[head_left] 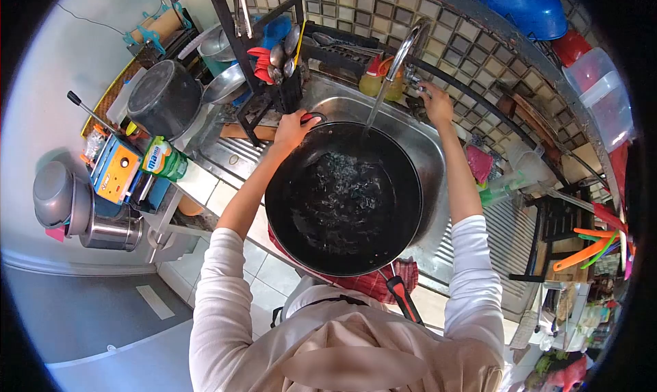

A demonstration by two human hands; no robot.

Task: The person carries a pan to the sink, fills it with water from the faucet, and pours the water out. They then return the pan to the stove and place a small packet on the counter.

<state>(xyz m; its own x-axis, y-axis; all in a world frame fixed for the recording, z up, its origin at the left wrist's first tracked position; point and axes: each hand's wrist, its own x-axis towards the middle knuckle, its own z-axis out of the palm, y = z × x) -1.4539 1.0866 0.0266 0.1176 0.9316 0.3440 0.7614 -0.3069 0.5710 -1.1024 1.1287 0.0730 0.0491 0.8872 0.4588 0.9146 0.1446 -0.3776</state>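
Observation:
A large black frying pan [279,207] with water in it lies across the sink [432,160]. My left hand [294,130] is closed around the small red-and-black side handle at its far left rim. The long red-and-black handle [404,297] points toward my body. Water runs from the curved metal faucet [405,48] into the pan, and its surface ripples and bubbles. Up by the tiled wall, my right hand [436,104] has its fingers on the tap knob [413,79] at the faucet's base.
Left of the sink are a dark pot [164,99], a green detergent pack [164,159] and a rack of spoons [279,63]. Bottles of yellow liquid [373,78] stand behind the faucet. A clear green-tinted bottle [503,186] lies at right. A red cloth [369,286] hangs at the front edge.

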